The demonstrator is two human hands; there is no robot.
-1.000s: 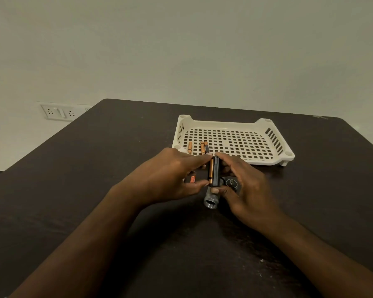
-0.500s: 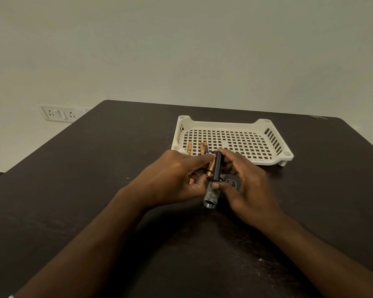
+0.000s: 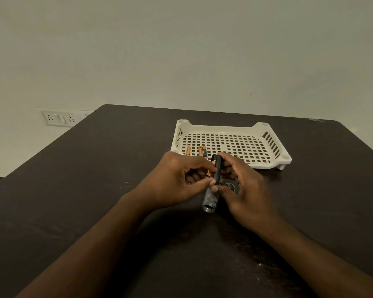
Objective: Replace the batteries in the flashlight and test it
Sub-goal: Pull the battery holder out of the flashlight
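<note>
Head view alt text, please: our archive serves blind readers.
Both hands, left and right, hold a black battery holder over a dark table, above a grey flashlight body. Behind them, a white tray holds loose batteries at its near left corner.

- Pretty dim overall, flat indoor light with a greenish-grey cast on the wall (image 3: 181, 50).
- The dark table (image 3: 95, 190) eats most of the detail; only a faint sheen left of the left hand (image 3: 177, 181).
- Soft shadows, nothing hard. Darkest patch sits under both wrists, toward the camera.
- The white tray (image 3: 230, 127) just beyond the hands is the brightest thing, not blown out.
- Wide-angle bend: table edges bow and the forearms stretch near the bottom corners.
- Focus is decent at the hands, slightly soft and noisy toward the edges.
</note>
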